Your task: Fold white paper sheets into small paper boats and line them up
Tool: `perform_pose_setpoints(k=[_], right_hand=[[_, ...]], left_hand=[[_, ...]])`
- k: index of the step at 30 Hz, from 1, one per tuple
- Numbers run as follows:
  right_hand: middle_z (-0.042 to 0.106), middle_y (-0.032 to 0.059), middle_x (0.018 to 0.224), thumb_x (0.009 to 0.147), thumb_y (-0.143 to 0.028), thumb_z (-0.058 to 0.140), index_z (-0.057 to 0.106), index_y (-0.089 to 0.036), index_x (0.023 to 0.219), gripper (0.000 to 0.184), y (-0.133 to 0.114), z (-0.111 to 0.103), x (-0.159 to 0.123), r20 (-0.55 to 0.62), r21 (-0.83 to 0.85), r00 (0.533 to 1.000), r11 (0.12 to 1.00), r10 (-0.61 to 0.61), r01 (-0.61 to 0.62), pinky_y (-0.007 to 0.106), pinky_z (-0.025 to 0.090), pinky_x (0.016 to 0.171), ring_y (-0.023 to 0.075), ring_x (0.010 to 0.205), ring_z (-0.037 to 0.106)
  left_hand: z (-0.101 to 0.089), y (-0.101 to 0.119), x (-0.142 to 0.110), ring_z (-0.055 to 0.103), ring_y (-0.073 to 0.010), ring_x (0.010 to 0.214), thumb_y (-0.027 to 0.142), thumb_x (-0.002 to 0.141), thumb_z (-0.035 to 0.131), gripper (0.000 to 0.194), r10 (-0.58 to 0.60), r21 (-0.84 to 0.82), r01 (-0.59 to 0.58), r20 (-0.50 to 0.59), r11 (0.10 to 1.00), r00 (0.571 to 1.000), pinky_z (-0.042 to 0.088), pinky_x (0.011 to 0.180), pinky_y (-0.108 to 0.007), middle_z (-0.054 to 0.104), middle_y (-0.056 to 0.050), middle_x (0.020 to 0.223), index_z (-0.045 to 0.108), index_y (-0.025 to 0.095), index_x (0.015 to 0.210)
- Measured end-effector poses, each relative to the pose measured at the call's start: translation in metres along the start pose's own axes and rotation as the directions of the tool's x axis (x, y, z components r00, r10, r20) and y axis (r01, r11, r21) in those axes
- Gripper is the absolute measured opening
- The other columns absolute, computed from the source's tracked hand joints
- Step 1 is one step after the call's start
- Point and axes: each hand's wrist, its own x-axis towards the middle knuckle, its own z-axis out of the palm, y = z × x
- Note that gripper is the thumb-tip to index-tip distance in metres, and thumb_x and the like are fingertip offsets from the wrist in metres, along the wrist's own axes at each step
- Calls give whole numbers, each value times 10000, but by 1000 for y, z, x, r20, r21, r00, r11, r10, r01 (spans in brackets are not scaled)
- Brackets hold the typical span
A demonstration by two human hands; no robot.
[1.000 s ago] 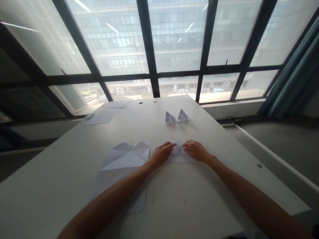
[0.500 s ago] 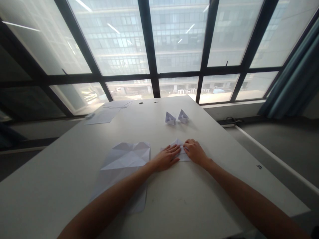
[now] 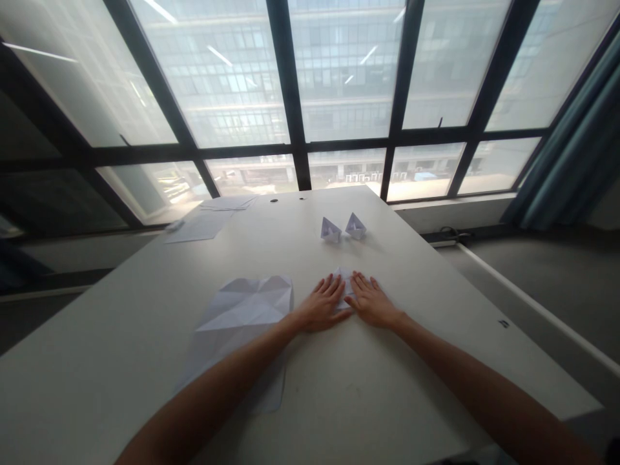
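Note:
A folded sheet of white paper (image 3: 347, 290) lies flat on the table, mostly covered by my hands. My left hand (image 3: 322, 306) rests open on its left part, fingers stretched out and slightly spread. On its right part my right hand (image 3: 372, 302) lies flat and open too, the two thumbs close together near the paper's lower edge. Only the peak and a strip between the hands show. Left of my left hand is a larger creased white sheet (image 3: 237, 316), unfolded, partly hidden under my left forearm.
Beyond my hands stand two small folded paper boats (image 3: 330, 230), side by side. Flat white sheets (image 3: 201, 226) lie at the far left of the white table (image 3: 121, 323). Large windows rise behind the table, and a blue curtain (image 3: 566, 155) hangs at the right.
My left hand has gone from pinching the paper's fold to lying flat on it. My right hand has since uncurled and flattened onto the paper as well.

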Motion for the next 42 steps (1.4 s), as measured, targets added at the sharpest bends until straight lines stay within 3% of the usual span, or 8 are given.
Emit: perform_pose_setpoints(k=[5,8,19,42], right_hand=[[94,132,1612,972,-602,134,167,-55,1539,788,19,1,4,9,-23,986,985,169,-168,518,35,1184,238,1495,45],[98,134,1612,986,-537,163,166,-42,1536,740,24,2,6,3,-26,978,978,208,-208,516,36,1183,233,1495,52],[162,158,1603,980,-445,265,209,-58,1528,673,22,4,6,-40,-28,974,974,222,-223,509,71,1177,242,1488,103],[226,149,1592,985,-445,304,281,-108,1510,625,23,6,6,-84,-44,974,976,209,-213,514,114,1167,248,1479,145]], left_hand=[[0,-3,0,-16,-309,1483,710,936,231,870,-1,10,0,34,1000,999,114,1189,-456,3,-166,1605,132,101,1549],[2,-5,1,-19,-293,1486,700,943,216,861,7,18,-8,38,1000,999,105,1191,-444,-11,-170,1603,117,97,1550],[8,-6,1,57,-291,1487,662,964,242,793,20,14,-20,-39,1000,999,150,1182,-455,89,-174,1603,180,119,1539],[9,-7,1,83,-290,1486,657,963,262,790,22,-2,-22,-58,1000,998,159,1186,-443,111,-171,1602,197,116,1536]])
